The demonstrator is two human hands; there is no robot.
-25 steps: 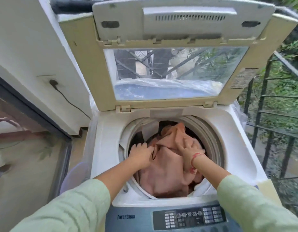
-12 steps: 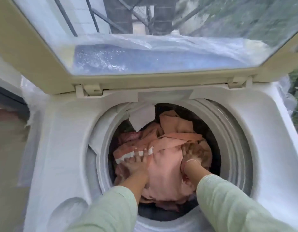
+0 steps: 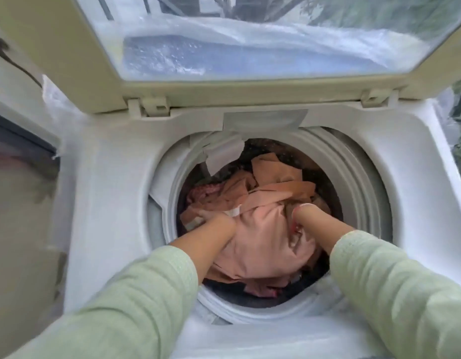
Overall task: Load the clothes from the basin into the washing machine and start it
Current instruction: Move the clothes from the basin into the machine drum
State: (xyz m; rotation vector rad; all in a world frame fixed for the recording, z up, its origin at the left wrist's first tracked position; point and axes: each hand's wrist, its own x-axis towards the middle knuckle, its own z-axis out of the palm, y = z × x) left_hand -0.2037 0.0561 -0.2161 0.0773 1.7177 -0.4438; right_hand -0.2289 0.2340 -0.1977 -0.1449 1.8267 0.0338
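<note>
The washing machine (image 3: 115,177) fills the view, its white top deck running round a round opening. Its lid (image 3: 55,47) stands raised at the back, the window pane tilted over the far edge, so there is head room above but a hard frame to mind when the arms lift out. The drum mouth (image 3: 359,193) has a ribbed collar. Dark gaps show along the far and right inside wall, which looks like the open room left for pushing cloth down.

The clothes (image 3: 263,234), peach and pink pieces with a darker one beneath, lie heaped in the drum just under the collar. They look soft, limp and light, likely to bunch and spring back up, with nothing stiff or fragile to spare. A fistful taken at the crest of the heap, or flat palms pressed on it, should shift them. Loose corners near the collar could catch on it.

Both arms in pale green sleeves (image 3: 136,294) cross the near rim. The left hand (image 3: 211,220) sits on the left of the heap, knuckles showing, fingers sunk into the fabric, so I cannot tell whether they grip. The right hand (image 3: 300,212) is buried past the wrist under a fold and its fingers are hidden. The basin and the controls are out of view
</note>
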